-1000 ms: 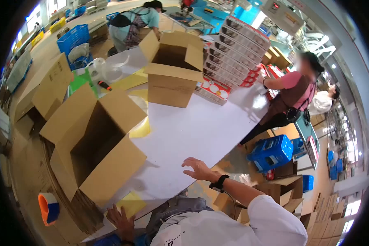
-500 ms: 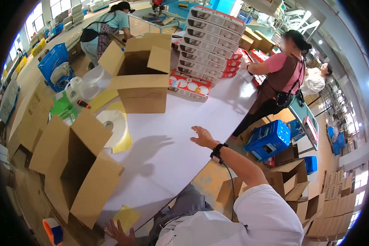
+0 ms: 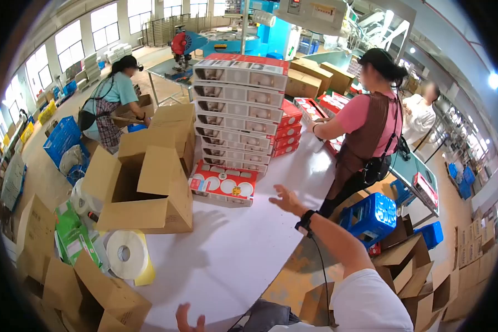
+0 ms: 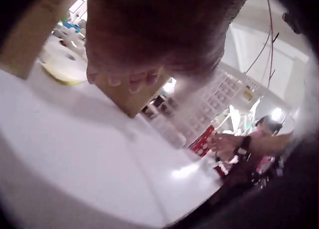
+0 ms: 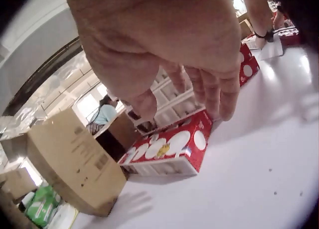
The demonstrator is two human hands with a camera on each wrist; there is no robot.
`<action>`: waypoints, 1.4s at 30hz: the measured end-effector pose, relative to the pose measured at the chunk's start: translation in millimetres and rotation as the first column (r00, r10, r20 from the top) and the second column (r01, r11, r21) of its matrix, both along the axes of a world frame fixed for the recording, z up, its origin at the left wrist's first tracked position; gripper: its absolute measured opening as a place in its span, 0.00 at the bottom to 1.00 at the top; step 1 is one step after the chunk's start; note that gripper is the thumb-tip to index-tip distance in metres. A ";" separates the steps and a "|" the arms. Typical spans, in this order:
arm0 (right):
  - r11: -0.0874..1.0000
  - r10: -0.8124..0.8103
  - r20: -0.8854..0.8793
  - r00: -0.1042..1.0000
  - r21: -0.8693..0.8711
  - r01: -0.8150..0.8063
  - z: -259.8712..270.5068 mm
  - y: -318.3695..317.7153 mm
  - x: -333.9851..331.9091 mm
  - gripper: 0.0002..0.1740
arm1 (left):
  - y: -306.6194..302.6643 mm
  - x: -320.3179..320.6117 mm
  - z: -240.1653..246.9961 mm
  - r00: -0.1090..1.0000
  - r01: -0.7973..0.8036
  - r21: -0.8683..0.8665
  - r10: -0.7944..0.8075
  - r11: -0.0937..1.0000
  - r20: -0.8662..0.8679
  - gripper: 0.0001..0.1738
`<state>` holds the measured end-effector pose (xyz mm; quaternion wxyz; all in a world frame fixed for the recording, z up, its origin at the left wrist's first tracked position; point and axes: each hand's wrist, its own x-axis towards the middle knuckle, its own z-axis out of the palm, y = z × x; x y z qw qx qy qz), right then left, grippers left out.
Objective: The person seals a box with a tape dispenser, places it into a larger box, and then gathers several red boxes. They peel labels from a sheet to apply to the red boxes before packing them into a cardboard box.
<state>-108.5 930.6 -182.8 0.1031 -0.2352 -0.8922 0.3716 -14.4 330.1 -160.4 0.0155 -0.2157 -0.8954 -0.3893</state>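
Observation:
My right hand (image 3: pixel 289 201) reaches out over the white table (image 3: pixel 216 276), fingers spread and loosely bent, holding nothing. Just beyond it lies a red and white box with round windows (image 3: pixel 224 182), at the foot of a tall stack of similar boxes (image 3: pixel 238 105). The right wrist view shows the same red and white box (image 5: pixel 167 149) below and past the fingertips. My left hand (image 3: pixel 190 319) is low at the table's near edge, fingers apart and nothing held. In the left wrist view the left hand (image 4: pixel 154 39) hangs above the tabletop.
An open carton (image 3: pixel 149 213) stands left of the stack. A roll of labels (image 3: pixel 128 254), green packets (image 3: pixel 74 238) and another open carton (image 3: pixel 99 293) lie along the left side. Across the table a person in pink (image 3: pixel 365 122) handles boxes. Blue crates (image 3: pixel 371 216) stand right.
The view has swung up and moved nearer the box stack. My right hand has gone forward toward the red and white box. My left hand has lifted from beside the yellow sheet.

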 end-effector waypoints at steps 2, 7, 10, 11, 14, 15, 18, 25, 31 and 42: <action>0.998 -0.052 -0.013 0.999 -0.021 0.052 20.3 27.0 3.2 0.41 | 31.8 -52.0 9.6 0.961 0.030 0.245 -0.096 0.969 0.260 0.39; 0.978 -0.084 -0.163 0.983 -0.201 0.050 91.8 42.5 33.8 0.37 | 134.9 -126.6 76.7 0.948 0.125 0.454 -0.242 0.882 0.208 0.33; 0.971 -0.069 -0.187 0.980 -0.236 0.023 131.8 50.2 33.1 0.36 | 196.7 -152.1 115.2 0.912 0.184 0.547 -0.350 0.816 0.214 0.35; 0.965 -0.071 -0.214 0.974 -0.261 0.013 137.1 55.2 30.4 0.36 | 216.0 -161.1 124.3 0.900 0.189 0.566 -0.371 0.802 0.226 0.37; 0.918 -0.081 -0.321 0.944 -0.393 -0.055 164.6 86.7 5.9 0.35 | 273.5 -208.1 127.2 0.876 0.217 0.658 -0.441 0.721 0.195 0.40; 0.899 -0.093 -0.352 0.931 -0.432 -0.074 163.5 107.9 -7.8 0.35 | 293.0 -223.5 127.1 0.873 0.219 0.694 -0.455 0.686 0.176 0.41; 0.847 -0.129 -0.419 0.899 -0.518 -0.120 165.7 162.0 -49.9 0.32 | 352.5 -266.8 148.0 0.902 0.097 0.688 -0.356 0.719 0.245 0.38; 0.732 -0.220 -0.491 0.843 -0.654 -0.190 172.5 235.6 -118.5 0.35 | 430.0 -372.7 133.9 0.925 -0.111 0.612 -0.143 0.783 0.351 0.40; 0.655 -0.254 -0.538 0.804 -0.707 -0.266 181.1 249.9 -151.8 0.33 | 463.5 -425.8 137.5 0.940 -0.095 0.730 -0.180 0.676 0.289 0.40; 0.724 -0.041 -0.577 0.815 -0.580 -0.374 180.7 279.7 -204.5 0.41 | 484.8 -471.4 162.8 0.966 -0.168 0.718 -0.034 0.676 0.258 0.42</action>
